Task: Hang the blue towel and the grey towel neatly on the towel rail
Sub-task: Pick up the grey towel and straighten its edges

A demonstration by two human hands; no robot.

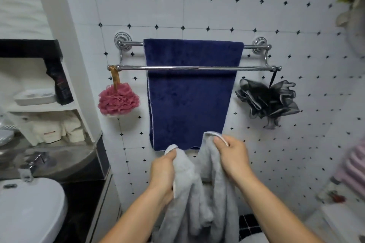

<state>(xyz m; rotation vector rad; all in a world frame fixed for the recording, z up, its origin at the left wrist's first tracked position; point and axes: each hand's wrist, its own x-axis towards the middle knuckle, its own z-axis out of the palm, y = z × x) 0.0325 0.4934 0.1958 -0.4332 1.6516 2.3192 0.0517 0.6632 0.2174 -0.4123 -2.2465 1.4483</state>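
**Grey towel in both hands, blue towel on the rail**

A white sink basin (29,209) is sitting at far left with a chrome tap (29,165) behind it. Above, a shelf unit is holding a white soap dish (33,96) and a dark bottle (61,85).

A pink bath pouf (118,98) is hanging by a tan loop from the left end of the towel rail (134,68), a chrome wall rail with 2 bars. The blue towel (189,100) is hanging over the back, upper bar, spread flat and dropping behind the front bar.

The left hand (164,171) is gripping the grey towel (199,193), fingers curled tight round a bunched top corner. The grey towel is hanging in loose folds between the 2 hands, below the rail and off both bars, its top overlapping the blue towel's bottom hem. The right hand (233,156) is pinching the other top edge, thumb on the white trim and fingers clamped behind it.

A black bath pouf (266,100) is hanging from the rail's right end. Something pink at far right is too blurred to identify.
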